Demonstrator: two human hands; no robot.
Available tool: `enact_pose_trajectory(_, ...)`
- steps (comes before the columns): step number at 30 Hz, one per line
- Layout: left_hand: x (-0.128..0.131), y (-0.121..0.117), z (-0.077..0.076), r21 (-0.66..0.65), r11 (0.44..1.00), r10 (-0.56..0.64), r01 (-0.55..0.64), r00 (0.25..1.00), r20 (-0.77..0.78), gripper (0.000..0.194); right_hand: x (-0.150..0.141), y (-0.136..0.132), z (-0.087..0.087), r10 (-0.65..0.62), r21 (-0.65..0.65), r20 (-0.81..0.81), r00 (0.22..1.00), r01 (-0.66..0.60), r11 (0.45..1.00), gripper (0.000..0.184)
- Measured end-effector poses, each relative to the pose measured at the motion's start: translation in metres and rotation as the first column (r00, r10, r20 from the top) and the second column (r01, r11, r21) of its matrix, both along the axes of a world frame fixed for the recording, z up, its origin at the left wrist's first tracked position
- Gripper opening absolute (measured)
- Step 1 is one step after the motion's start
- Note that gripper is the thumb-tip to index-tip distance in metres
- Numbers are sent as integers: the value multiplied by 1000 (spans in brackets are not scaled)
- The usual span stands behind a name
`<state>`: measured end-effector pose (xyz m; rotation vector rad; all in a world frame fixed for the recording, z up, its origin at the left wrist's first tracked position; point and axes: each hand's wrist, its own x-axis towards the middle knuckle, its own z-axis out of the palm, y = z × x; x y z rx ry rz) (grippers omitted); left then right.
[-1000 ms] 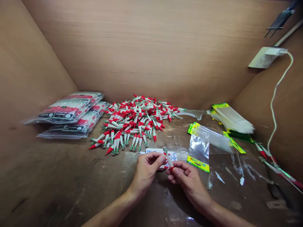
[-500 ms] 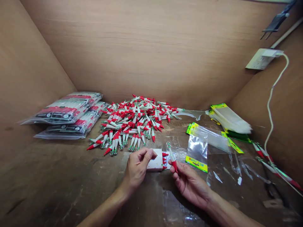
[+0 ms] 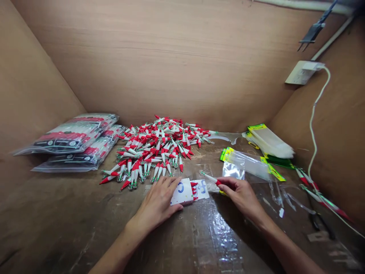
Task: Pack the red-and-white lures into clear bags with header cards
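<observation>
1 lure (image 3: pixel 210 177) clamped in right hand (image 3: pixel 241 193), 1 white box (image 3: pixel 182 192) gripped by left hand (image 3: pixel 160 198), lure pile (image 3: pixel 159 146) way too jumbled to be counted.

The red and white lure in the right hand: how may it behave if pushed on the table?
The lure is probably stiff: it sticks out straight from the right hand, pinched near its red end. Its slim, rounded body may roll. Its spiky green end could catch.
</observation>
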<state>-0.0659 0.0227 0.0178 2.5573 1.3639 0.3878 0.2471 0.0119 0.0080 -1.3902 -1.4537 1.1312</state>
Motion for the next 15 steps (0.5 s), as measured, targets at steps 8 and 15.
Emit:
enact_pose_trajectory(8, 1, 0, -2, -46, 995, -79, 84, 992, 100, 86, 0, 6, -13, 62, 167, 418, 906, -144, 975, 22)
enact_pose_trajectory(15, 4, 1, -8, -89, 990, -90, 105, 984, 156, 90, -9, 8, -14, 52, 282, 504, 862, -221, 934, 16)
